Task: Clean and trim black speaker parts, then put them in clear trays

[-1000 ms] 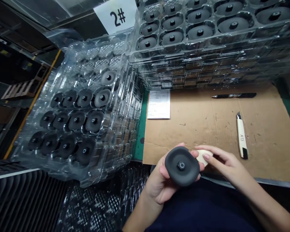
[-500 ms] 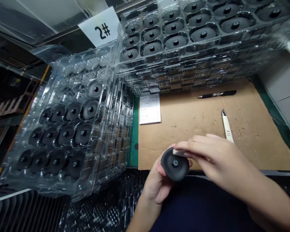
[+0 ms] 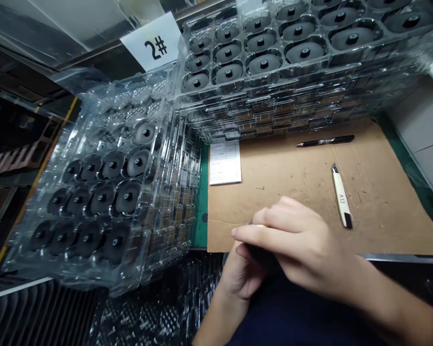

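Left hand (image 3: 241, 278) cupped under black rubber-faced disc (image 3: 262, 255), grasping it just off near edge of cardboard sheet (image 3: 274, 185). Right hand (image 3: 296, 240) curved over disc, hiding most of it; cannot tell whether it grips anything. Utility knife (image 3: 342, 197) and black pen (image 3: 324, 141) lie on cardboard. Stacked clear plastic trays (image 3: 299, 81) hold more discs beyond; printed sheet (image 3: 224, 163) lies at cardboard's edge.
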Demonstrator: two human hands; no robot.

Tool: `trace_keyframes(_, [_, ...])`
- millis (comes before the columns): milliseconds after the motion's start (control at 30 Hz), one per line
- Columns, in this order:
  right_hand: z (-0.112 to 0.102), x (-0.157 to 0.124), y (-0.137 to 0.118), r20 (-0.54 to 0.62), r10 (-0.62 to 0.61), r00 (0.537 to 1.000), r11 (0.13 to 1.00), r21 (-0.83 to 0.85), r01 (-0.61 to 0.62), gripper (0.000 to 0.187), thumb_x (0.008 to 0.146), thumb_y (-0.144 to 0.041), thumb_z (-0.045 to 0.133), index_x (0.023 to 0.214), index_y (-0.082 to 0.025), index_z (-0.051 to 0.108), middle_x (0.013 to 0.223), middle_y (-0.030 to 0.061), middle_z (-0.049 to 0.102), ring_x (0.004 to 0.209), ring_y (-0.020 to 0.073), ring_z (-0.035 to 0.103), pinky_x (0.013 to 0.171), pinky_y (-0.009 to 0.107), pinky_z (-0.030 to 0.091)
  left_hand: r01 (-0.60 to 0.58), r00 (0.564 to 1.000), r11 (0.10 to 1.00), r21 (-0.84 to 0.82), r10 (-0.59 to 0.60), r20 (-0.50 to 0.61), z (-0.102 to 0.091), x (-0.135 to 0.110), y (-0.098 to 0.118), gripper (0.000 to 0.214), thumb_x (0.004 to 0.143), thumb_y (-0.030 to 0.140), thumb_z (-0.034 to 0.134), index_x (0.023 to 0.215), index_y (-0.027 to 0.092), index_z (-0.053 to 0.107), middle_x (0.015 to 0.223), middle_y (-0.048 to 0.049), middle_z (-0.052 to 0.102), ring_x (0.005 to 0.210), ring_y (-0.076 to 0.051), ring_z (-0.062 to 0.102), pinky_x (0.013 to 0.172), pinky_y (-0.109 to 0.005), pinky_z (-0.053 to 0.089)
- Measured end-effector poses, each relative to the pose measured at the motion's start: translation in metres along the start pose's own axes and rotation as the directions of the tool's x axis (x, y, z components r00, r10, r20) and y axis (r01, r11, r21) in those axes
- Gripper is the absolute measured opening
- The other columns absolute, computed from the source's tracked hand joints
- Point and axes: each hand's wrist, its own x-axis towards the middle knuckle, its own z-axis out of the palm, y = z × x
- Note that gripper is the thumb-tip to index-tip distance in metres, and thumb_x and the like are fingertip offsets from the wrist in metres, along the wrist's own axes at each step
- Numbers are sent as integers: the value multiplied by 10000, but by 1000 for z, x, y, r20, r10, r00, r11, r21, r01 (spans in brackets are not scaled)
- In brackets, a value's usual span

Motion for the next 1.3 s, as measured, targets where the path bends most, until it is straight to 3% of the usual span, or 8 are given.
trace_keyframes(133, [1,-10,23,3,230,973,973,-1,-230,247,885,-190,478,1070,-247,633,890,13,668,753,130,556,705,281,392,-49,997,998,-50,52,49,-3,-4,5,613,557,472,780,1110,261,622,1169,-46,627,1054,-241,595,940,-303,438])
trace_keyframes(267, [26,-51,52,127,532,837,843,10,-537,262,891,-309,484,1114,-280,618,975,11,668,796,141,605,672,267,459,-43,992,995,-85,52,116,-8,-9,11,651,596,479,749,1188,277,570,1245,-87,592,1061,-265,606,901,-310,465])
trace_keyframes(500, [48,-69,51,111,587,802,800,73,-595,251,887,-304,475,1071,-255,639,1016,13,672,898,166,624,755,285,493,-76,986,993,-93,88,139,-8,-4,12,601,607,422,762,1166,290,583,1240,-38,595,1077,-270,594,936,-360,467])
trace_keyframes(633, [17,-29,5,-309,434,847,898,74,-433,300,869,-223,522,1163,-259,572,1066,17,631,833,145,570,747,287,446,-148,986,988,-35,151,77,-1,-3,10,559,637,381,763,1159,292,582,1215,-23,608,1095,-251,582,952,-346,461])
trace_keyframes(767, [13,-10,-29,-148,85,985,991,116,-69,294,850,-96,486,1128,-150,568,917,53,644,796,154,542,766,319,424,-189,980,981,48,186,71,-1,-4,13,513,654,361,762,1131,258,602,1144,-39,645,1083,-231,590,950,-309,456])
trace_keyframes(867, [17,-6,-32,59,90,994,981,165,-99,267,848,-67,466,1076,-145,583,848,37,631,730,132,523,675,279,428,-260,965,963,64,258,34,-1,-6,14,591,596,363,796,1145,276,594,1151,-27,638,1015,-225,623,916,-314,483])
trace_keyframes(1100, [22,-11,-24,-85,-43,995,986,154,55,328,833,-59,502,1156,-84,556,869,73,620,809,151,526,741,323,434,-278,947,960,14,272,173,3,-10,17,547,659,341,762,1174,283,586,1132,-10,650,1068,-205,599,976,-302,446])
trace_keyframes(1300, [14,-36,-5,-105,137,985,986,114,-125,342,827,-52,527,1147,-162,582,820,35,624,698,119,519,636,282,415,-289,943,957,-28,290,166,-5,-8,20,557,640,391,752,1162,282,590,1173,-16,634,1078,-201,594,945,-287,467])
